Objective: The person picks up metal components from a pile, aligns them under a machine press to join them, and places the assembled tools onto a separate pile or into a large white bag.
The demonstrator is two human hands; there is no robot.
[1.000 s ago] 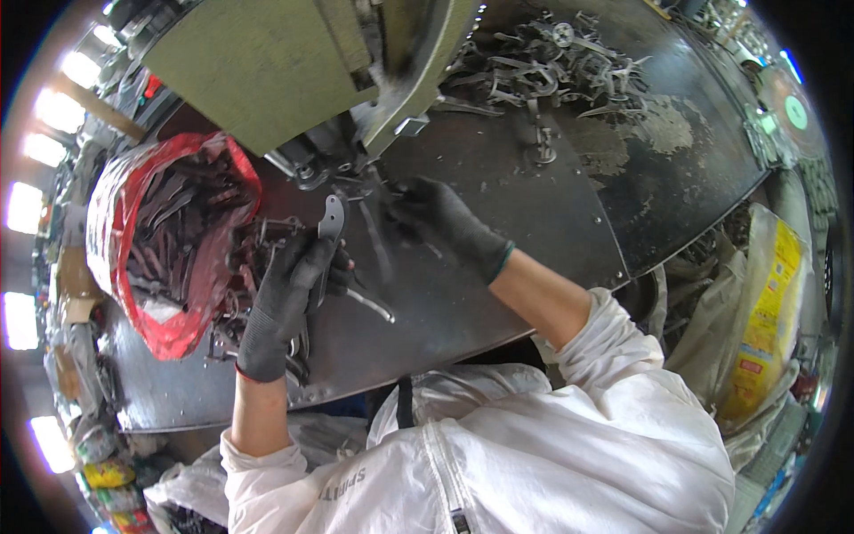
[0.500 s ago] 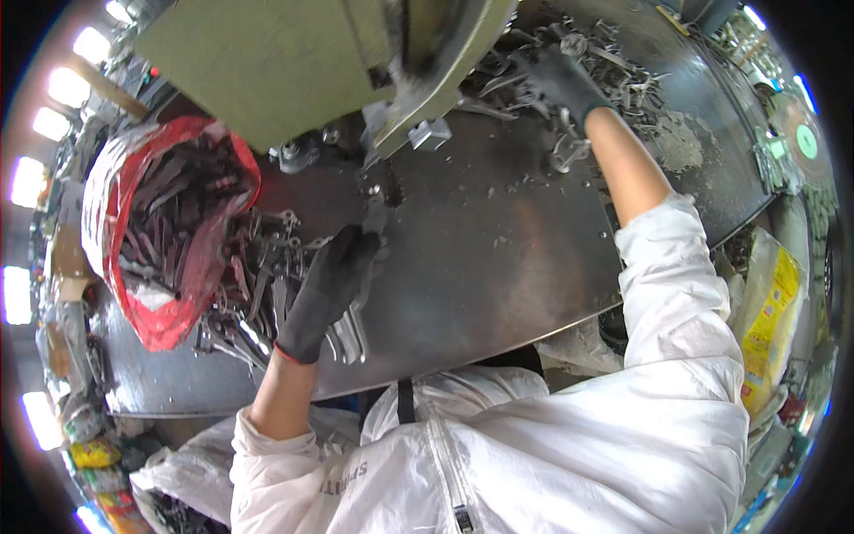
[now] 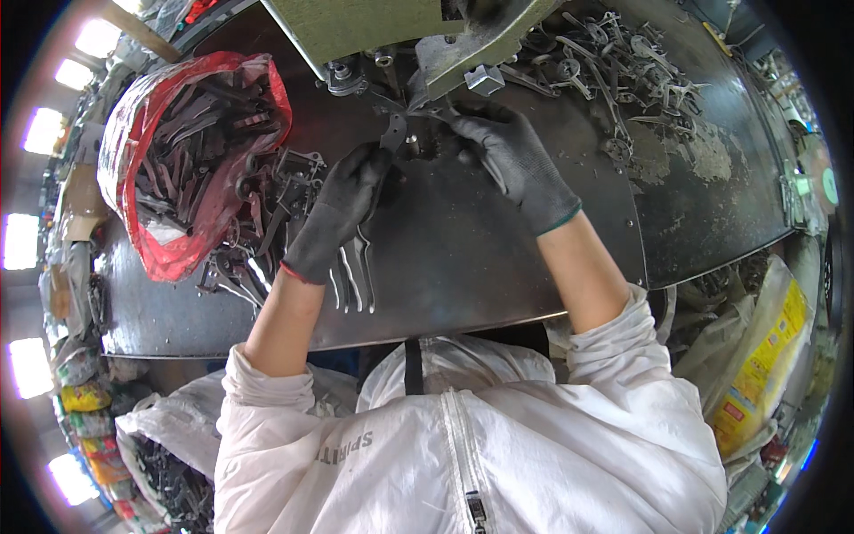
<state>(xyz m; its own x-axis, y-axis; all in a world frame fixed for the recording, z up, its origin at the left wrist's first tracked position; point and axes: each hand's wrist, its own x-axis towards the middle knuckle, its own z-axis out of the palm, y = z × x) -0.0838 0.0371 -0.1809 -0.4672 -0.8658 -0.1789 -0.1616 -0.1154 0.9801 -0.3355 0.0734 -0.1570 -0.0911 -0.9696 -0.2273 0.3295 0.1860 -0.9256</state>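
My left hand, in a dark glove, pinches a flat dark metal piece with holes. Its upper end sits close to a small metal post under the machine head. My right hand, also gloved, is closed on a thin curved metal lever, whose tip meets the flat piece under the head. A shiny edge of metal shows below its fingers. Beside my left wrist lie several slim silver levers on the dark metal table.
The green machine overhangs the far table, with a bolt-like nut on its arm. At left stands a red-rimmed bag of dark metal parts. Loose parts are heaped at far right. A yellow-and-white sack stands past the table's right edge.
My right hand has come from the far-right heap to the machine, now with a metal lever. My left hand keeps the flat piece near the post. The view has shifted.
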